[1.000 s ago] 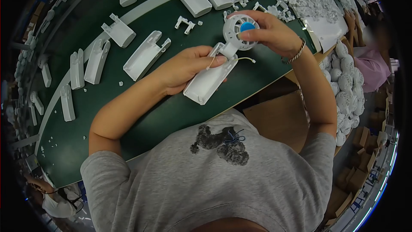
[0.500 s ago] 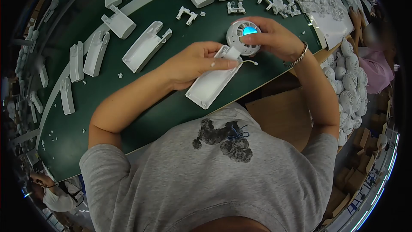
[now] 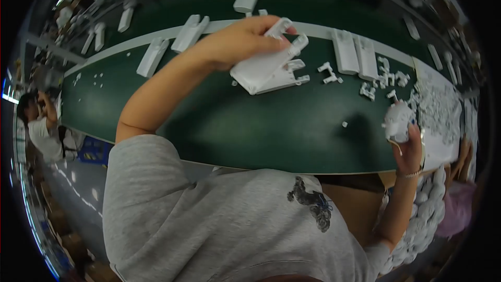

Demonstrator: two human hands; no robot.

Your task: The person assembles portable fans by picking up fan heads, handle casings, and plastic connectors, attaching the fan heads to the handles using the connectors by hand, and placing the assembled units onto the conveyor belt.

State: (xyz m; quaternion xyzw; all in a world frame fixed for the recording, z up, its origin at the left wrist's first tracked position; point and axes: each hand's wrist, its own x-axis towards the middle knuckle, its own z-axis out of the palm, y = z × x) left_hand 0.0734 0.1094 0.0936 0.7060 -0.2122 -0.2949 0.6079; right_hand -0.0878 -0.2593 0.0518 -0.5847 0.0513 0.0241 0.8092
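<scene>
My left hand (image 3: 255, 39) is closed on a white elongated shell (image 3: 261, 68), held over the green table. Beneath it another white shell part with prongs (image 3: 295, 74) shows, partly covered. Far to the right, my right hand (image 3: 409, 149) grips the round white fan head (image 3: 399, 121), whose back side faces the camera, with a short pale wire (image 3: 395, 145) hanging from it. Small white brackets (image 3: 368, 91) lie on the table to the left of the fan head.
Two white shells (image 3: 345, 52) lie behind the brackets, others (image 3: 152, 57) at the left. A heap of small white parts (image 3: 438, 109) covers a sheet at the right. Bagged white round parts (image 3: 428, 203) sit below. Co-workers are at far left (image 3: 44, 130) and right (image 3: 459, 198).
My hands have moved apart: the left up with the shell, the right to the right with the fan head, now separate from the shell. The view has turned.
</scene>
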